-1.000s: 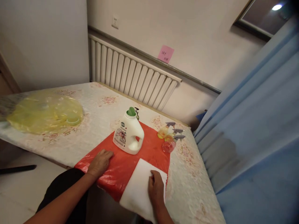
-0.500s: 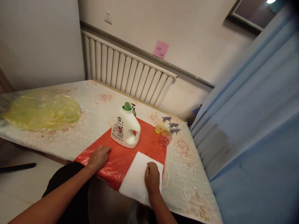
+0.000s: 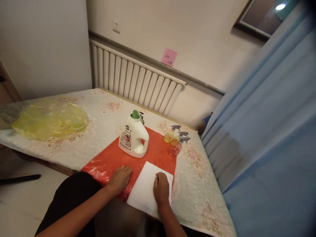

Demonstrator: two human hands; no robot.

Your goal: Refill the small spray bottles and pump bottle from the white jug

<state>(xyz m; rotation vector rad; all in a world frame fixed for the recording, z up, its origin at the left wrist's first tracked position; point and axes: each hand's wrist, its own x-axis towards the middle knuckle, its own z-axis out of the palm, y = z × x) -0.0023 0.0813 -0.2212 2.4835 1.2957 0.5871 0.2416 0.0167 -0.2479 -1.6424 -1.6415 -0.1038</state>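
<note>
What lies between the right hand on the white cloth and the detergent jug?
In the head view, only bare white cloth and then bare red plastic sheet lie between the right hand and the detergent jug.

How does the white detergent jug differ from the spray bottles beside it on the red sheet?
The white detergent jug is opaque, with a green cap and a built-in handle; the spray bottles are clear, showing yellow, orange and pink liquid, with grey trigger heads. The jug is much larger and stands mid-sheet; the bottles cluster at the red plastic sheet's right edge. All stand upright, untouched by either hand.
</note>
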